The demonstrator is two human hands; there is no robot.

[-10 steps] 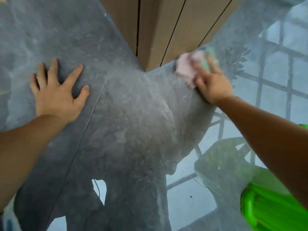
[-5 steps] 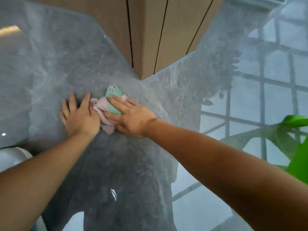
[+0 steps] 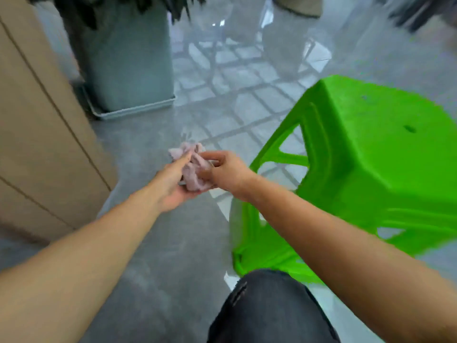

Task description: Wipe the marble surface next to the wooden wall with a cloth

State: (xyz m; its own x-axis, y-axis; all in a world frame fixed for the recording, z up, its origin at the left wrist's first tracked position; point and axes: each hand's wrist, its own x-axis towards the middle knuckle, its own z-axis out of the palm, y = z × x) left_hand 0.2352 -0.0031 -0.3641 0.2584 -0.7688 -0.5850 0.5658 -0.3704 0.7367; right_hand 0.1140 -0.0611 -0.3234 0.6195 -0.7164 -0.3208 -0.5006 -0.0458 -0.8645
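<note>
Cloth [image 3: 191, 167] bunched between both hands above marble [image 3: 158, 243], off surface. Left hand [image 3: 173, 184] cups underneath, fingers half-curled; right hand [image 3: 227, 173] pinches top. Likely light, limp, easily regathered; grip bunched middle.

1. Two bare hands, left [image 3: 173, 184] and right [image 3: 230, 174], at frame centre.
2. One crumpled pale pink cloth [image 3: 193, 167] between them.
3. One bright green plastic stool [image 3: 371, 157], at 3 o'clock.
4. One grey rectangular planter [image 3: 128, 63], at 11 o'clock.
5. One tan wooden wall [image 3: 42, 144], at 9 o'clock.
6. One dark-trousered knee [image 3: 267, 308], at 6 o'clock.
</note>
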